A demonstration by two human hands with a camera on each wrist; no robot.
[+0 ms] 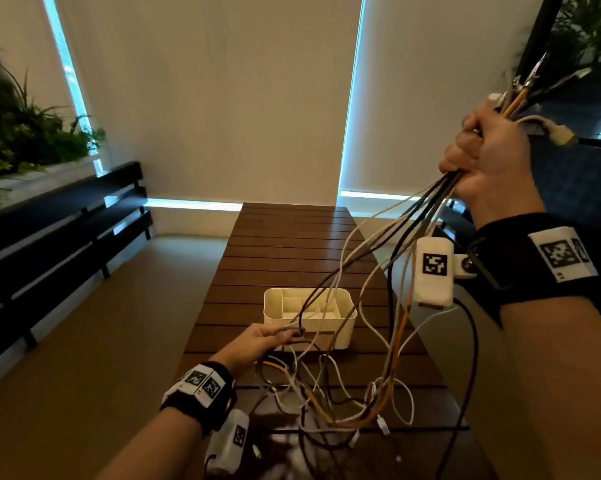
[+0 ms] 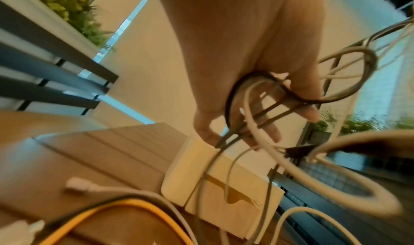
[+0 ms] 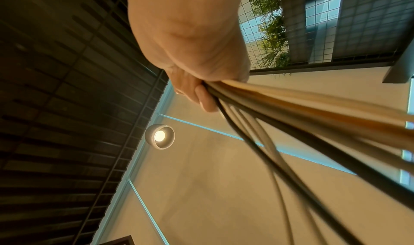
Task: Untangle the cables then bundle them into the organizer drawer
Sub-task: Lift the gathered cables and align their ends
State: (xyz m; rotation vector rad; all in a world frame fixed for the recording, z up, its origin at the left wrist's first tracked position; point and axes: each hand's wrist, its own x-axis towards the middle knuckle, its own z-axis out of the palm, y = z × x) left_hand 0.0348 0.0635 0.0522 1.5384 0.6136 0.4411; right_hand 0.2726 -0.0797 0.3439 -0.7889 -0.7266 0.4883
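Observation:
My right hand [image 1: 479, 157] is raised high at the right and grips a bundle of several cables [image 1: 392, 233], black, white and orange, with their plugs [image 1: 562, 135] sticking out above the fist. The wrist view shows the same fist [image 3: 197, 93] closed round the strands [image 3: 291, 110]. The cables hang down into a tangled heap [image 1: 340, 393] on the wooden table [image 1: 292, 244]. Low at the centre my left hand [image 1: 275, 336] pinches a few dark and white strands [image 2: 253, 117] just in front of the white divided organizer [image 1: 275, 306], also visible below the fingers [image 2: 210, 128] as a cream box [image 2: 224, 188].
A dark slatted bench [image 1: 60, 230] with a planter [image 1: 22, 143] runs along the left wall. Pale blinds [image 1: 205, 98] close off the far side. The table's near end [image 1: 413, 455] holds loose plugs and cable loops. A ceiling lamp [image 3: 160, 136] shows in the right wrist view.

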